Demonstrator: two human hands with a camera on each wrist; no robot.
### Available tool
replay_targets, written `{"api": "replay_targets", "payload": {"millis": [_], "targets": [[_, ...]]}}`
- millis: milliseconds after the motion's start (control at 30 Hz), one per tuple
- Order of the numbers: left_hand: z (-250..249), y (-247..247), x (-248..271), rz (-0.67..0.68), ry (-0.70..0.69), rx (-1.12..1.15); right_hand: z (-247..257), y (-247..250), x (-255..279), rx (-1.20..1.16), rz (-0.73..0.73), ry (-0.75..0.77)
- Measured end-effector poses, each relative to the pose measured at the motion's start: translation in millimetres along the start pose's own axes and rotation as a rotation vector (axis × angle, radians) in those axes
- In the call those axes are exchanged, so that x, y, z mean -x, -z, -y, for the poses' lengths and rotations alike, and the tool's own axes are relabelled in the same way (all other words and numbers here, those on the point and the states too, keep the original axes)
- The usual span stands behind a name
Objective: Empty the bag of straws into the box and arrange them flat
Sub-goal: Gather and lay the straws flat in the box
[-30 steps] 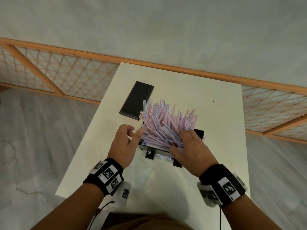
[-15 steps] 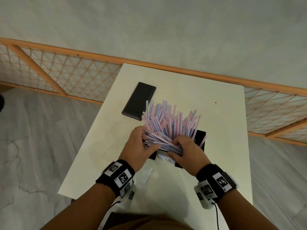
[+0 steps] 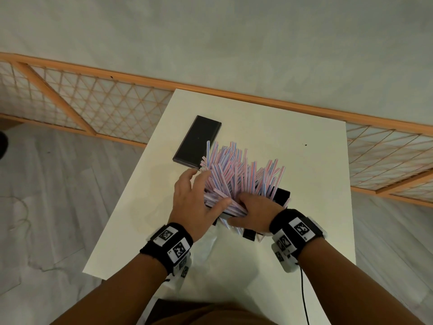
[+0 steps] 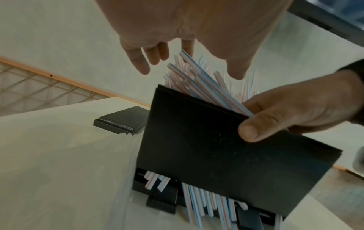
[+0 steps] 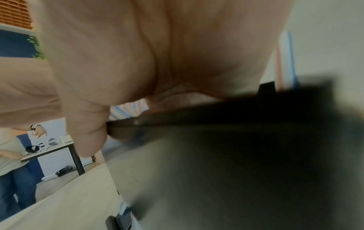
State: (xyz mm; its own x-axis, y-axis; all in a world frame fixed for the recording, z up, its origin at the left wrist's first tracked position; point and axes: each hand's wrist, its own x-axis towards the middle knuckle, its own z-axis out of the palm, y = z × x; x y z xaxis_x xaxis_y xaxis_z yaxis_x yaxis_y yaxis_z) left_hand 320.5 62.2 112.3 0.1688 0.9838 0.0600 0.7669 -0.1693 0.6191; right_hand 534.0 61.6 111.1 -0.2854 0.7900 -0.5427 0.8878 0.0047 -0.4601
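Observation:
A fan of pink-and-blue striped straws (image 3: 236,172) stands slanted in a black box (image 3: 282,195) on the white table (image 3: 281,127). My left hand (image 3: 199,191) has straight, spread fingers that touch the left side of the fan. My right hand (image 3: 253,207) grips the box's near wall. In the left wrist view its thumb presses the outside of the box (image 4: 216,147), and its fingers lie over the rim on the straws (image 4: 199,82). Several straw ends stick out under that wall. The clear bag (image 3: 206,252) lies flat near my wrists.
The black lid (image 3: 196,146) lies flat on the table, behind and left of the box. A wooden lattice rail (image 3: 98,109) runs behind the table. The table's left edge is close to my left arm. In the right wrist view a person (image 5: 11,147) stands by another table.
My left hand came in from the left onto the straws, then spread its fingers along the fan's left side. My right hand slid back to the box's near wall. The fan stands steeper.

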Motion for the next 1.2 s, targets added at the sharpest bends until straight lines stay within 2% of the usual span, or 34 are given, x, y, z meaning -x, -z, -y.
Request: {"api": "replay_targets", "payload": {"millis": [167,333,467,600,867,967,1100,1200], "targets": [[-0.6,-17.6,-0.3,0.036,-0.171,-0.129,2.7,3.9,-10.0,-0.105,0.149,-0.036],[3.5,-29.8,0.4,0.102,-0.119,-0.056,3.8,4.3,-9.8,-0.090,0.146,-0.032],[5.8,-30.9,-2.5,0.088,-0.081,0.019,2.7,6.3,-7.2,0.017,0.025,0.002],[11.4,-31.6,-2.4,0.052,-0.059,0.048,6.2,12.8,-1.1,0.080,-0.032,0.020],[9.5,-32.3,-5.2,0.047,-0.060,0.024,13.8,43.5,22.9,-0.064,-0.228,0.108],[4.2,-26.0,-5.5,0.017,-0.070,0.022,11.3,55.1,39.9,-0.123,-0.345,0.134],[-5.9,-11.6,3.8,-0.055,-0.098,-0.051,-10.8,66.4,67.7,-0.132,-0.536,0.080],[-10.0,-5.9,9.1,-0.047,-0.167,-0.004,-32.7,65.8,85.2,-0.057,-0.555,-0.040]]}}
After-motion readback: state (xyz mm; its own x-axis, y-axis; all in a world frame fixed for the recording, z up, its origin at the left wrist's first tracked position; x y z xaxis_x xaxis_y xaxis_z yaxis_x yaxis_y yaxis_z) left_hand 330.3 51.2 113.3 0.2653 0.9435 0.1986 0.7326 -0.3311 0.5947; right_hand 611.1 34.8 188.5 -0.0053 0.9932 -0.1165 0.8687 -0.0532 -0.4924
